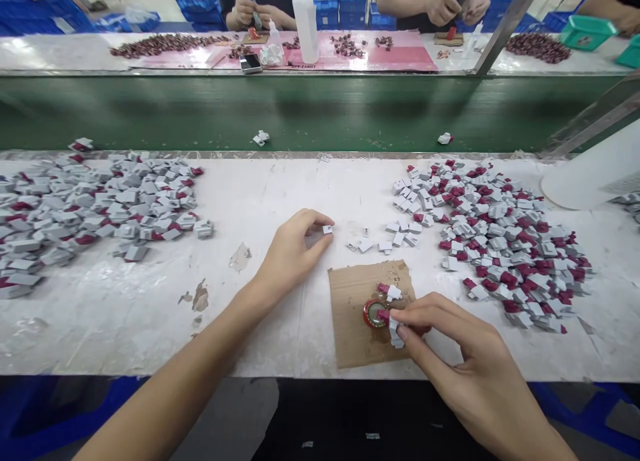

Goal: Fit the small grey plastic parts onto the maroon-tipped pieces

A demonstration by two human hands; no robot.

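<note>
My left hand (pixel 300 244) is over the white table, thumb and forefinger closed on a small grey-white piece (pixel 327 229). With its fingertips, my right hand (pixel 440 341) pinches a grey and maroon part (pixel 395 331), whose maroon end is at a red-rimmed round cap (pixel 374 313). The cap sits on a square of brown cardboard (pixel 350 314). Another grey and maroon part (pixel 390 291) lies on the cardboard just beyond the cap. Several loose grey pieces (pixel 366 245) lie between my left hand and the right-hand pile.
Large piles of grey and maroon parts lie left (pixel 100 201) and right (pixel 510 241). A white container (pixel 590 171) stands far right. Past the green belt (pixel 200 111), people's hands work at another table (pixel 85 54) with a white bottle (pixel 306 24).
</note>
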